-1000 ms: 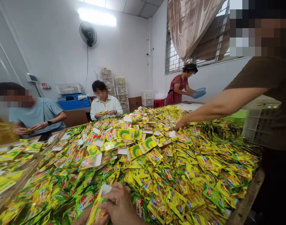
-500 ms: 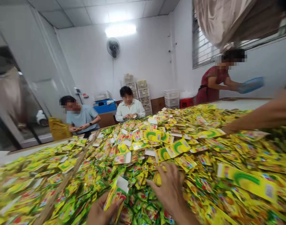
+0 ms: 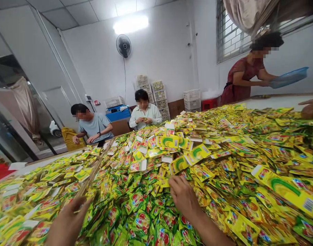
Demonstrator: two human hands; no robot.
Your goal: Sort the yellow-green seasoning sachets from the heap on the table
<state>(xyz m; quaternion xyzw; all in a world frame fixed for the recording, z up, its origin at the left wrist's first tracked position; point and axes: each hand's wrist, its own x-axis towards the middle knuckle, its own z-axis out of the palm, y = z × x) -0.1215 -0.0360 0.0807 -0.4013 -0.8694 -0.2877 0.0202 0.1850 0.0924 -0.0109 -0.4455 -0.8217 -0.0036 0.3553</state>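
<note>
My left hand is over the lower left, thumb and fingers apart with nothing between them. It is near the wooden divider strip and the small yellow boxes spread to the left of it. My right hand reaches into the heap in the middle, fingertips pinched at the end of a yellow packet. Below and between my hands lie many green fruit-printed packets. Just beyond my right hand are yellow cartons with a green arc, some with white flaps standing out.
Across the table sit two people, hands before them. At the right, a person in red holds a blue basket; another person's hand enters at the right edge. Stacked crates stand behind.
My left hand has let go of the small box and moved left. My right hand has closed at a packet. The other person's arm at right has drawn back; the blue basket is higher in view.
</note>
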